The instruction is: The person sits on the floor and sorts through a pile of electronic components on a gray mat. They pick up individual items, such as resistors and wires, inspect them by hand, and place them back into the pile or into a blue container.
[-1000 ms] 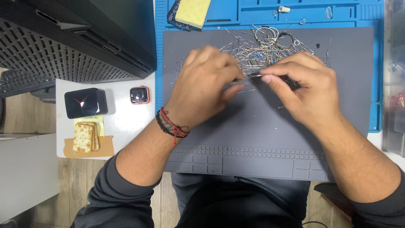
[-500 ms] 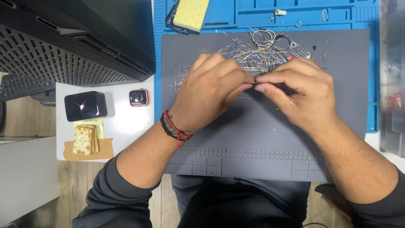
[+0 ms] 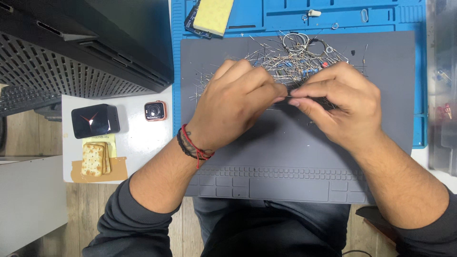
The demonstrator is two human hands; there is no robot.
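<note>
Hands over grey mat [image 3: 381, 157]: left [image 3: 238, 107] and right [image 3: 340, 107] fingertips pinched shut on one thin wire lead [image 3: 286, 97], just below component pile [image 3: 295, 59]. Crackers [image 3: 94, 159] far left on counter [image 3: 138, 143].

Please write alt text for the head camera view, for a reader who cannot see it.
Two bare hands, left hand and right hand, meet fingertip to fingertip over a grey mat, pinching a thin wire component beside a pile of loose wire-legged parts. Crackers lie at far left.
</note>
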